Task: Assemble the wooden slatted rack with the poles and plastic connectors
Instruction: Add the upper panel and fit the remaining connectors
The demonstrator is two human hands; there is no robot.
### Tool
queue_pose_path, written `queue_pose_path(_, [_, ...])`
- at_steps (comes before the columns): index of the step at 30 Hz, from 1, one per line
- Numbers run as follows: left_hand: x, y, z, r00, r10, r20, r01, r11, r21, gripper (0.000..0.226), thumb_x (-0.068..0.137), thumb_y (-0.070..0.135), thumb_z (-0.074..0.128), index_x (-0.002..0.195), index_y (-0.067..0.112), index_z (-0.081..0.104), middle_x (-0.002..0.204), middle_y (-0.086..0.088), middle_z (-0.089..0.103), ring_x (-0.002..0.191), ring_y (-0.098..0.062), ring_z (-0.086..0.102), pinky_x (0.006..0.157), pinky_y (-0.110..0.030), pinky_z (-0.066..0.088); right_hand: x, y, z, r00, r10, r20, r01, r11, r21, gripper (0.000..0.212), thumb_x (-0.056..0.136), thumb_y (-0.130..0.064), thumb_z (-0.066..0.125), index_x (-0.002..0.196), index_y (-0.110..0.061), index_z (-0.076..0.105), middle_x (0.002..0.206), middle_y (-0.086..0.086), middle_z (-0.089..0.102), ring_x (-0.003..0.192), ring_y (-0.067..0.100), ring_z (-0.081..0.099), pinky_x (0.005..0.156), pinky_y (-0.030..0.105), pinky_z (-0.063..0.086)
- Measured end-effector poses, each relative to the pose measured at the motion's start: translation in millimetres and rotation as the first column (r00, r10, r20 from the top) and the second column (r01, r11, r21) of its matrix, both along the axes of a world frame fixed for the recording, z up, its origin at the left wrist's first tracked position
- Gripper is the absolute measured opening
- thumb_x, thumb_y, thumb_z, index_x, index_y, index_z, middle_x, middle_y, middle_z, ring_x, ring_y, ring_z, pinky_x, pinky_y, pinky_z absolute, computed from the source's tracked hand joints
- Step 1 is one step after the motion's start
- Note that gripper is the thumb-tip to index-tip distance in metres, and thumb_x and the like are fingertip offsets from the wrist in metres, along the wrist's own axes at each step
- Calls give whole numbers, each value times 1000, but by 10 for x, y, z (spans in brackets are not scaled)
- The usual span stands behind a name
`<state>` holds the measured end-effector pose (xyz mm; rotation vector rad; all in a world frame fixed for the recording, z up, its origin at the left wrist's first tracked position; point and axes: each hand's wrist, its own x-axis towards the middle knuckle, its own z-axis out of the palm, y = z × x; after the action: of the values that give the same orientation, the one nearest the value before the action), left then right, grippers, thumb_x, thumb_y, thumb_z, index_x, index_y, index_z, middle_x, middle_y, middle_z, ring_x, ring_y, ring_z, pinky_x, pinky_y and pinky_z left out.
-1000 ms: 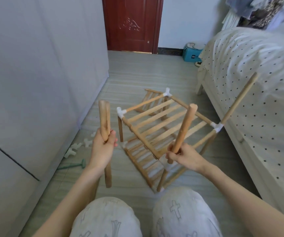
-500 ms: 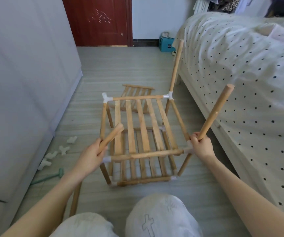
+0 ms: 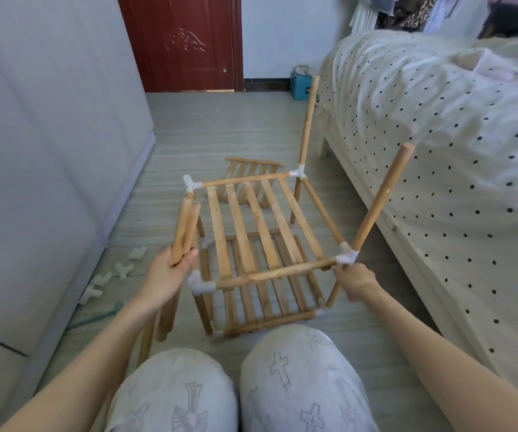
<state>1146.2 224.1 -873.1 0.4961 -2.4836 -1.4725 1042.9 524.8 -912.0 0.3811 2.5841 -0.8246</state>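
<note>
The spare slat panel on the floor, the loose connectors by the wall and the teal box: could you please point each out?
Slat panel (image 3: 253, 165): head view, on its far slats.
Loose connectors (image 3: 123, 270): head view, on one white piece.
Teal box (image 3: 300, 87): head view, on its front face.

Bare forearms, no sleeves in view; pale grey trousers (image 3: 298, 378) with outlined cross motifs over knees

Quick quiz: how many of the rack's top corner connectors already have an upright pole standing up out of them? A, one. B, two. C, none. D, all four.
B: one upright pole rises from the far right connector, another pole from the near right connector; both left corners are bare.
</note>
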Motion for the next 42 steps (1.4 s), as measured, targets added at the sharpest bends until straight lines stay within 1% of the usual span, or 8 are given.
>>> queue_pose_path(3, [68,13,294,989,78,-128,-48,973,225,18,95,19,51,112,19,59,95,-2,64,90,-16,62,83,-24,46,138,-202,28,960,204,-192,-191,978,88,35,97,-27,37,102,-2,60,102,17,65,92,31,63,82,41,53])
queue_pose_path(6, [154,-49,518,963,122,-239,-8,905,425,20,97,13,48,114,17,56,99,-9,67,98,-19,65,91,-31,48,227,-458,55,773,541,-332,-521,839,155,37,97,-26,43,129,-9,50,133,15,51,123,31,47,103,44,40])
queue_pose_path(9, [227,-128,648,927,175,-331,43,828,558,14,98,11,45,104,18,55,106,-7,67,110,-18,62,101,-36,44,213,-638,56,589,791,-162,-727,607,321,54,99,-38,37,149,-24,20,157,2,13,144,23,12,117,46,12])
queue_pose_path(13, [275,-200,572,904,242,-353,11,812,584,14,98,11,45,97,20,55,113,-3,67,112,-16,61,106,-43,40,198,-715,-82,540,842,16,-768,485,418,61,99,-43,33,151,-27,5,159,1,-1,146,23,-2,115,48,-2])
queue_pose_path(18, [276,-258,510,909,274,-313,-20,780,625,10,98,11,44,97,17,52,120,-7,63,108,-21,63,104,-43,43,207,-679,-169,542,840,-5,-752,488,442,66,98,-44,36,151,-28,-1,159,4,-9,145,23,-9,114,49,-6])
queue_pose_path(26, [264,-88,530,911,179,-371,55,839,541,12,96,9,46,95,17,54,110,-8,66,107,-22,64,102,-40,44,196,-691,-205,546,837,-31,-748,503,433,67,97,-44,39,151,-29,2,159,4,-8,146,23,-9,114,49,-7])
queue_pose_path(35, [211,-76,572,935,100,-340,16,946,324,7,95,13,50,95,20,53,98,-1,71,92,-17,70,91,-38,51,211,-682,-208,557,829,-47,-746,525,411,67,97,-45,39,151,-29,3,159,4,-7,145,22,-10,114,48,-8])
queue_pose_path(42, [197,-105,558,936,66,-347,19,972,234,5,95,13,50,96,17,52,97,-2,70,86,-19,70,90,-40,51,207,-681,-210,559,828,-55,-749,532,396,66,97,-45,39,151,-30,3,159,4,-7,145,22,-10,114,48,-9])
